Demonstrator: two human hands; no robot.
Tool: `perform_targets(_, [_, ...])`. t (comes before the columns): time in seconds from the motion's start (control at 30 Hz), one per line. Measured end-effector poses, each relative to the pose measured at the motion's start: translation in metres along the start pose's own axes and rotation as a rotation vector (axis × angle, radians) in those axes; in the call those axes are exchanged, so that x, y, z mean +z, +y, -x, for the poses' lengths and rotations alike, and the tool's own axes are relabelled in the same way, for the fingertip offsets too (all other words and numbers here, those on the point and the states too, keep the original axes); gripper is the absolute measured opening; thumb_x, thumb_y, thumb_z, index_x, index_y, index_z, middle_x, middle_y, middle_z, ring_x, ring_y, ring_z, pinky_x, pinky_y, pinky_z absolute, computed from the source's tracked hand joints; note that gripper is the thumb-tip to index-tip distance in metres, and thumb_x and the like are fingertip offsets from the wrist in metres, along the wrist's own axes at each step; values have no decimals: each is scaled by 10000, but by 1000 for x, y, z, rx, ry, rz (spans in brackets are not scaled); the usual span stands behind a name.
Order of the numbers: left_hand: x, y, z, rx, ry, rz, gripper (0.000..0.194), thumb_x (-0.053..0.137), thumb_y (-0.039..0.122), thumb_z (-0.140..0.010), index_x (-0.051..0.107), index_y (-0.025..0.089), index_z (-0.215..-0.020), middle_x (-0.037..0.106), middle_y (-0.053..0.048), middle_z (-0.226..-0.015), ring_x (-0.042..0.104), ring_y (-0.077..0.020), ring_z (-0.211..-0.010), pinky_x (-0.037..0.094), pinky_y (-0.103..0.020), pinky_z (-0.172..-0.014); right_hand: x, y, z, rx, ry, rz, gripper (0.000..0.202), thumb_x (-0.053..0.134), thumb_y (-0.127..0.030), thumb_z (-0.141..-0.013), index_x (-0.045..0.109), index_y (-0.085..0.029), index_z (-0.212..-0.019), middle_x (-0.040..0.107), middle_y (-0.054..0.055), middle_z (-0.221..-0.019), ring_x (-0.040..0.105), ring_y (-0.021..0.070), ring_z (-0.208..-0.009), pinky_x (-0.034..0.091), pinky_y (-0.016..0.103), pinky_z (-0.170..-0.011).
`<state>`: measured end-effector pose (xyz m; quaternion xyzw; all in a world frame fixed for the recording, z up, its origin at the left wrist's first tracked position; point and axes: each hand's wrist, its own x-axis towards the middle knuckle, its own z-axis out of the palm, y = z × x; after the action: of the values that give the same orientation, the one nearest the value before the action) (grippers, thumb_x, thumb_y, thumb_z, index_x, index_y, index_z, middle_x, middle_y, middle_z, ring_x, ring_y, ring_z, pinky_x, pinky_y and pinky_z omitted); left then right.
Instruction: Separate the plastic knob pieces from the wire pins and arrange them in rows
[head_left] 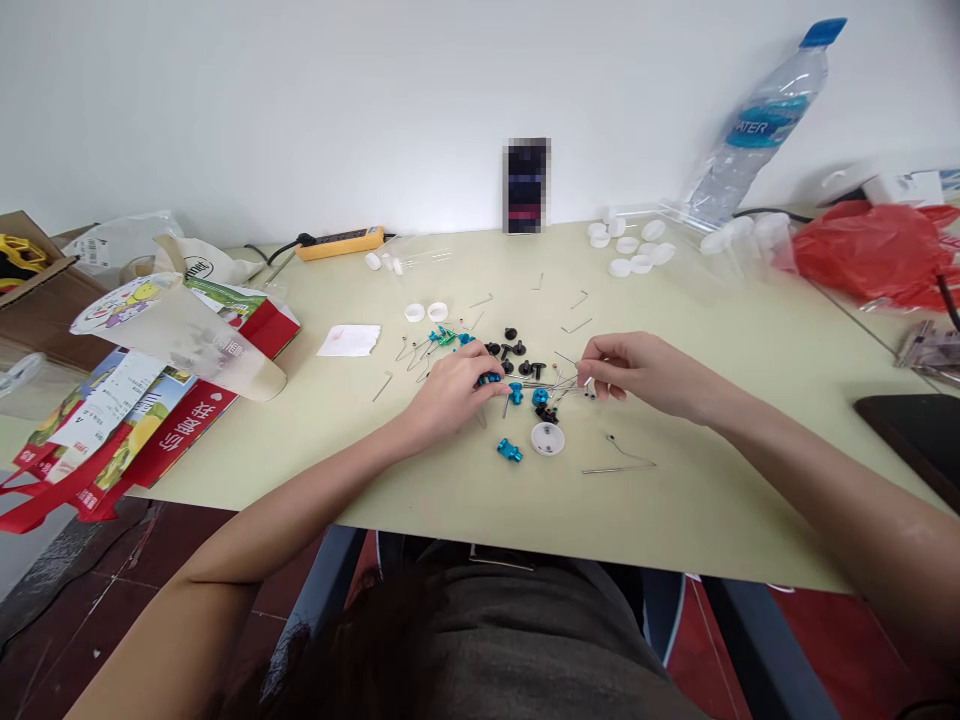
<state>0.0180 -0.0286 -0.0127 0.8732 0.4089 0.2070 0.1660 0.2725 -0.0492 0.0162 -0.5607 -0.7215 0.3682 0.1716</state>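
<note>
My left hand (454,385) is curled over the small parts, its fingertips closed on a blue metal fitting (489,378). Beside those fingertips stands another blue fitting (516,393), and a third blue fitting (508,450) lies nearer the front edge. Thumb and fingers of my right hand (626,370) are pinched together at a thin metal rod (565,358). Between the hands are black knob-headed screws (526,368), a round blue piece (540,397) and a white cap (547,438) with tiny pieces in it. Bent thin rods (619,468) lie to the right.
White caps (641,263) and clear tubes sit at the back right, near a leaning water bottle (765,125) and a red plastic bag (877,250). A phone (526,185) leans on the wall. Left are a power strip (341,243), a plastic cup (187,335) and packaging (112,420).
</note>
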Motion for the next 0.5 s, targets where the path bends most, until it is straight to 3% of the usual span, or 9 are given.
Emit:
perform_targets(0.07, [-1, -2, -1, -17, -14, 5, 194, 588, 339, -849, 654, 183, -943, 588, -38, -945, 549, -137, -716, 427, -276, -680, 0, -1, 0, 42, -5, 15, 334, 487, -504, -860, 609, -197, -810, 639, 19, -641, 536, 116, -510, 405, 258, -515])
perform_targets(0.13, [-7, -4, -3, -18, 5, 19, 221, 586, 346, -847, 643, 180, -983, 595, -39, -958, 552, -131, -698, 436, -277, -689, 1, -4, 2, 52, 24, -33, 337, 499, -514, -851, 600, -193, -827, 678, 57, -793, 582, 126, -541, 428, 260, -506])
perform_targets(0.23, [-26, -16, -6, -12, 158, 1, 198, 506, 293, -891, 639, 183, -989, 620, -40, -942, 574, -152, -782, 435, -275, -726, 1, -7, 4, 43, 112, -94, 345, 511, -526, -839, 581, -190, -802, 652, 94, -1043, 616, 131, -583, 430, 252, -470])
perform_targets(0.3, [-40, -30, -9, -56, 270, -65, 191, 468, 218, -890, 653, 179, -918, 642, -40, -925, 577, -160, -814, 422, -275, -735, 2, -8, 5, 33, 178, -75, 337, 514, -524, -840, 578, -196, -802, 654, 84, -1019, 579, 108, -533, 405, 247, -451])
perform_targets(0.4, [-49, -53, -13, -169, 142, -101, 152, 529, 205, -834, 674, 181, -795, 673, -24, -834, 580, -161, -753, 407, -273, -697, 4, -10, 6, 27, 201, 4, 325, 494, -520, -858, 584, -211, -815, 648, 30, -727, 493, 98, -464, 351, 243, -438])
perform_targets(0.5, [-44, -62, -16, -194, -21, -89, 169, 550, 283, -828, 687, 197, -778, 680, -13, -786, 566, -155, -694, 383, -264, -641, 7, -13, 6, 14, 146, 59, 338, 465, -513, -878, 596, -212, -796, 579, -5, -558, 476, 114, -477, 329, 246, -460])
